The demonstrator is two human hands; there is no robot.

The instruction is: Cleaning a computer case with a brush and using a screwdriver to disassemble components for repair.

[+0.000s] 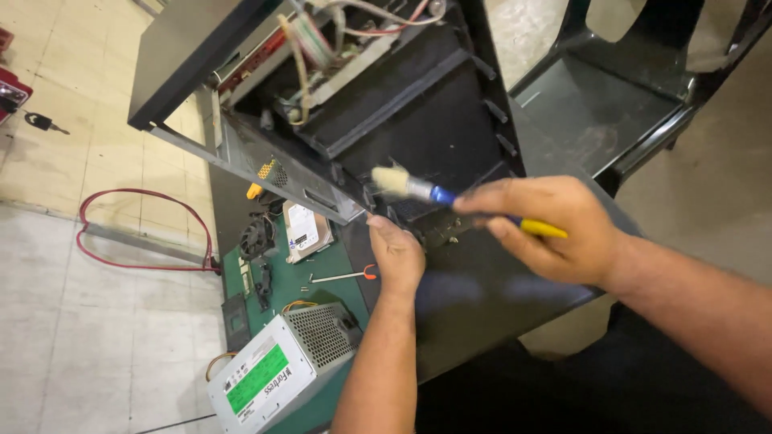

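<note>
Brush point(418, 190) with pale bristles and a blue-and-yellow handle sits pinched in the right hand point(555, 229), bristles against the lower edge of the open black computer case point(418, 104). Left hand point(396, 253) curls its fingers onto that same edge (steadying grip). Below lie a power supply point(281, 366), hard drive point(304, 231) and screwdriver point(342, 276).

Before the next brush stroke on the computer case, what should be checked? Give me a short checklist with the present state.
1. Right hand grips the brush: ok.
2. Bristles reach the computer case edge: ok.
3. Left hand steadies the case: ok.
4. Loose wires away from the bristles: ok.
5. Power supply and hard drive lie apart on the green mat: ok.
6. Dust left inside: cannot tell.
</note>
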